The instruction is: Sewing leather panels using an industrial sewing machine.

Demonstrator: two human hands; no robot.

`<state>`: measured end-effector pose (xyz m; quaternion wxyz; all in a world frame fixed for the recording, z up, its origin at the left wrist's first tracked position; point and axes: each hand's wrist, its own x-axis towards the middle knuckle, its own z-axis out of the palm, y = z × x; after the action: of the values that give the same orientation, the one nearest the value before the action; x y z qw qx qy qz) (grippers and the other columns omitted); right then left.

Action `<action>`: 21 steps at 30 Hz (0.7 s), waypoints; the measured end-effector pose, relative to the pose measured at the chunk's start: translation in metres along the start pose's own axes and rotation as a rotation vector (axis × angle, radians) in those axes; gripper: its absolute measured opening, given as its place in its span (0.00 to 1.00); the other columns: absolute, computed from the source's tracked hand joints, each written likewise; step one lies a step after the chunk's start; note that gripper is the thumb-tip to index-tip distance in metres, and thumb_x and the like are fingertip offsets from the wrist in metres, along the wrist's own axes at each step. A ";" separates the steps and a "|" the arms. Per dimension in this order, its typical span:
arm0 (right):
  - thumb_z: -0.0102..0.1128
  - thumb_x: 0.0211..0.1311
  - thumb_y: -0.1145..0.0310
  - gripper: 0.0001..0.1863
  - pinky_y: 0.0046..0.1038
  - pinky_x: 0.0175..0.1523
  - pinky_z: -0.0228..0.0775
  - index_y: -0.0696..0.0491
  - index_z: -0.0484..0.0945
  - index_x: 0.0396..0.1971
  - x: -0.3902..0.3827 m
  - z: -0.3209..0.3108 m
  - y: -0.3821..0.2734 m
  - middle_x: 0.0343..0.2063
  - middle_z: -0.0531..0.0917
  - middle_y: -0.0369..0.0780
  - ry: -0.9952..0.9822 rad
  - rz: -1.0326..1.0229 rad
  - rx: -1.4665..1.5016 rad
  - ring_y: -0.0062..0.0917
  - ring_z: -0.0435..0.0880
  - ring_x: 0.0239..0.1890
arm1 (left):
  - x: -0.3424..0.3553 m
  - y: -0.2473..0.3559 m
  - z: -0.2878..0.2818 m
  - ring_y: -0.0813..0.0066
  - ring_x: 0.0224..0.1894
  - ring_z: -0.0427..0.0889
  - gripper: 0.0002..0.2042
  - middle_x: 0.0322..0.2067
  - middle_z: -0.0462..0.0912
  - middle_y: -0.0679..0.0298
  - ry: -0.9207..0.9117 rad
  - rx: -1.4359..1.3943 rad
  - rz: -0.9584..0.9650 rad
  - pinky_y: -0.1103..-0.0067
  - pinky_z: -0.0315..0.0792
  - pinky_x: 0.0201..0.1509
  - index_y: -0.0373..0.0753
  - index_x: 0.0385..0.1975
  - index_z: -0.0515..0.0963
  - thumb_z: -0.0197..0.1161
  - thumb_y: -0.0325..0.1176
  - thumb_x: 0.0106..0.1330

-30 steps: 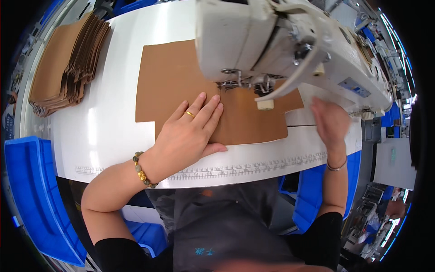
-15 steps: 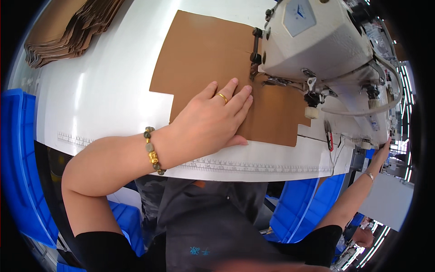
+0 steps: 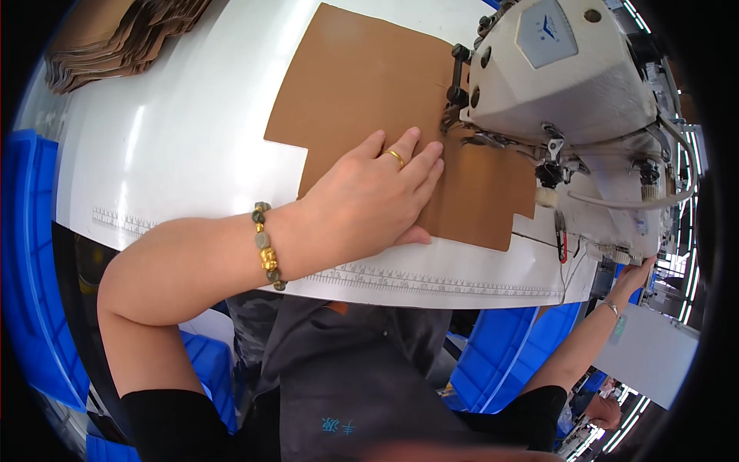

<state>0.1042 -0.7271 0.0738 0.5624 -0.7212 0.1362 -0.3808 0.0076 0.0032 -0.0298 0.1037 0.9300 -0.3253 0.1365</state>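
A flat brown leather-like panel (image 3: 354,85) with notched corners lies on the white table, its right part passing under the head of a white sewing machine (image 3: 554,85). My left hand (image 3: 377,185) rests palm down on the panel with fingers stretched out, its fingertips just left and in front of the presser foot (image 3: 448,123). A ring and a beaded bracelet are on that hand and wrist. My right hand (image 3: 637,276) reaches to the far right end of the machine, below the table's level; its fingers are partly hidden there, and I cannot see what they touch.
A stack of brown panels (image 3: 115,46) lies at the far left. Small red-handled thread snips (image 3: 561,239) lie right of the panel. A printed ruler (image 3: 416,282) runs along the table's front edge. Blue bins (image 3: 38,269) stand at the left, with another blue bin (image 3: 512,346) below the table.
The whole view has shifted slightly, so machine and panel appear farther right. My left hand keeps about the same place on the panel beside the presser foot.
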 end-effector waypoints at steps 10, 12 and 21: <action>0.43 0.81 0.45 0.32 0.44 0.70 0.70 0.54 0.66 0.71 -0.030 0.024 0.003 0.67 0.74 0.44 -0.041 0.015 0.126 0.38 0.76 0.66 | -0.001 0.000 0.004 0.59 0.70 0.71 0.38 0.68 0.74 0.60 0.014 -0.017 -0.003 0.65 0.68 0.70 0.33 0.64 0.75 0.63 0.60 0.64; 0.42 0.81 0.45 0.32 0.45 0.70 0.71 0.53 0.65 0.71 -0.031 0.023 0.003 0.67 0.74 0.44 -0.053 0.015 0.144 0.39 0.75 0.67 | -0.001 0.000 0.003 0.59 0.70 0.71 0.38 0.68 0.74 0.59 0.012 -0.012 -0.002 0.65 0.68 0.70 0.33 0.64 0.75 0.63 0.60 0.64; 0.43 0.81 0.46 0.30 0.47 0.69 0.74 0.51 0.66 0.70 -0.033 0.023 0.008 0.65 0.75 0.44 -0.080 0.022 0.218 0.38 0.76 0.66 | -0.001 -0.001 0.003 0.58 0.70 0.71 0.38 0.68 0.73 0.59 0.004 -0.015 -0.001 0.64 0.68 0.70 0.33 0.64 0.75 0.63 0.60 0.64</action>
<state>0.0996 -0.6926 0.0517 0.6467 -0.6688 0.0792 -0.3582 0.0080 0.0032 -0.0326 0.1116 0.9290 -0.3257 0.1359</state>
